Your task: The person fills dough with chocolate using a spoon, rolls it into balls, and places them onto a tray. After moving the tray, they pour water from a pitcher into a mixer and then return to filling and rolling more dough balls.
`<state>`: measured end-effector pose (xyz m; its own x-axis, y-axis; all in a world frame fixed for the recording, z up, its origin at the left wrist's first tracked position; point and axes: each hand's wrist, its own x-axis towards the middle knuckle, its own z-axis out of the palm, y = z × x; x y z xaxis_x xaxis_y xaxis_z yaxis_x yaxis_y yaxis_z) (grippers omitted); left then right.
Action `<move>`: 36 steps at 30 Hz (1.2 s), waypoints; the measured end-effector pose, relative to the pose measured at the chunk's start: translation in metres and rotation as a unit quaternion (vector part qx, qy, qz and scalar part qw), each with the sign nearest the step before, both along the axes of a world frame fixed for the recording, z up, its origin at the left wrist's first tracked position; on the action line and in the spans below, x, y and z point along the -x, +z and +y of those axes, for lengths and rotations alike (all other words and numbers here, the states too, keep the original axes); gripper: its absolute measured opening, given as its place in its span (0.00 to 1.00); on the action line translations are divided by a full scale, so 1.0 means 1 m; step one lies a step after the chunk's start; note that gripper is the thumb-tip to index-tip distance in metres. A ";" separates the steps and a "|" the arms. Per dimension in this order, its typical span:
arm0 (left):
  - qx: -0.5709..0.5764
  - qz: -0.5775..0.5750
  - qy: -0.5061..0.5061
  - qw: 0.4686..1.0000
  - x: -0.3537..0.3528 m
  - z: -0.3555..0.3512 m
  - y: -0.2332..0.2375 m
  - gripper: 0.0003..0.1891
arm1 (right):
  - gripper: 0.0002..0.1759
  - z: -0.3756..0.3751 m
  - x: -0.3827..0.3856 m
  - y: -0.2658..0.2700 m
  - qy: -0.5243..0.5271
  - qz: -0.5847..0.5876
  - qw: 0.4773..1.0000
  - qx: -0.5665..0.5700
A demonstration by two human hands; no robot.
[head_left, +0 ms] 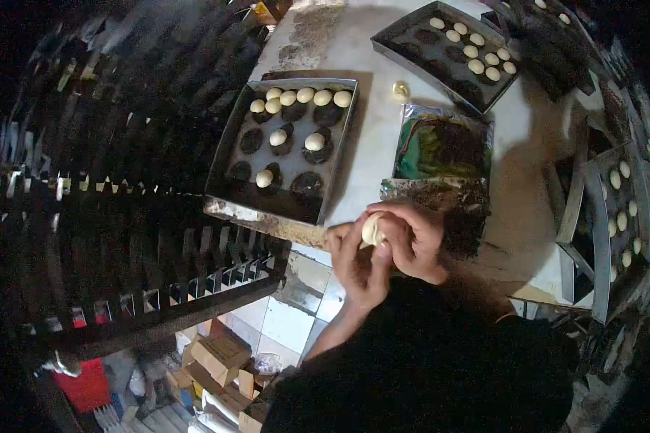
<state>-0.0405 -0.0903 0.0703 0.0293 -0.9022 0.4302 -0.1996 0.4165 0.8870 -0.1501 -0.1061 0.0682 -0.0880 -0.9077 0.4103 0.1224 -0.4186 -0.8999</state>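
Both my hands are closed round a pale dough ball (373, 229) with a folded, pinched surface. My left hand (360, 265) cups it from the left, thumb and fingertips touching it. From the right, my right hand (415, 238) presses its fingers against the same ball. Just beyond my hands lies a shallow tray (448, 148) lined with shiny plastic, with dark green and brown contents I cannot make out. A small dough piece (401, 91) with a yellowish middle sits behind it. Left of my hands, a metal tray (321, 209) with dark round marks holds several dough balls (277, 137).
Another metal tray (404, 54) with several dough balls stands at the back right. More trays (599, 245) lean at the right edge. A dark slatted rack (123, 252) fills the left side. Cardboard boxes (222, 355) and a red container (85, 386) are low down.
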 end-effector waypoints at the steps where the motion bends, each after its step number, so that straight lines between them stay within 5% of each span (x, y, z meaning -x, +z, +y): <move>1: -0.022 0.034 -0.016 0.999 0.002 0.006 0.003 0.24 | 0.15 0.010 -0.005 0.002 -0.025 -0.039 0.999 0.014; 2: -0.044 0.068 -0.030 0.996 0.005 0.011 0.007 0.24 | 0.09 0.013 -0.004 -0.004 -0.101 0.082 0.991 0.015; 6: -0.171 0.010 -0.047 0.984 -0.011 0.047 0.015 0.20 | 0.10 0.020 -0.023 -0.053 -0.020 0.031 0.999 -0.037; 7: -0.115 0.020 -0.011 0.993 -0.016 0.056 0.002 0.17 | 0.12 0.026 -0.019 -0.035 0.008 0.206 0.978 -0.034; 9: -0.254 0.157 -0.027 0.954 -0.042 0.083 -0.004 0.14 | 0.17 0.037 -0.033 -0.045 -0.061 0.292 0.954 0.034; 10: -0.303 0.349 -0.063 0.885 -0.054 0.092 -0.007 0.13 | 0.20 0.050 -0.043 -0.045 -0.048 0.229 0.972 -0.020; 11: -0.327 0.411 -0.052 0.849 -0.068 0.106 -0.028 0.13 | 0.22 0.060 -0.043 -0.053 -0.059 0.236 0.970 0.007; 13: -0.329 0.322 -0.076 0.885 -0.065 0.140 -0.056 0.14 | 0.25 0.092 -0.060 -0.077 -0.068 0.164 0.984 -0.006; 17: -0.465 0.521 -0.191 0.690 -0.070 0.186 -0.079 0.19 | 0.19 0.154 -0.010 -0.076 0.046 0.190 0.973 -0.119; 18: -0.456 0.550 -0.207 0.669 -0.063 0.193 -0.076 0.20 | 0.14 0.155 0.014 -0.090 0.001 0.236 0.962 -0.135; 21: -0.450 0.557 -0.226 0.660 -0.061 0.205 -0.069 0.19 | 0.18 0.142 0.112 -0.118 -0.166 0.474 0.849 -0.163; 23: -0.453 0.529 -0.190 0.692 -0.060 0.200 -0.081 0.17 | 0.22 0.140 0.154 -0.133 -0.211 0.672 0.678 -0.208; 26: -0.449 0.494 -0.140 0.731 -0.059 0.180 -0.083 0.18 | 0.24 0.140 0.187 -0.172 -0.218 0.728 0.635 -0.138; 28: -0.419 0.485 -0.139 0.755 -0.055 0.162 -0.075 0.20 | 0.23 0.135 0.194 -0.168 -0.153 0.650 0.720 -0.189; 30: -0.387 0.491 -0.149 0.766 -0.054 0.144 -0.078 0.22 | 0.20 0.136 0.198 -0.161 -0.100 0.609 0.753 -0.228; 32: -0.385 0.478 -0.118 0.780 -0.050 0.127 -0.080 0.22 | 0.18 0.135 0.187 -0.126 -0.057 0.617 0.741 -0.260; 36: -0.376 0.475 -0.101 0.789 -0.028 0.096 -0.089 0.24 | 0.18 0.120 0.201 -0.149 -0.064 0.600 0.781 -0.160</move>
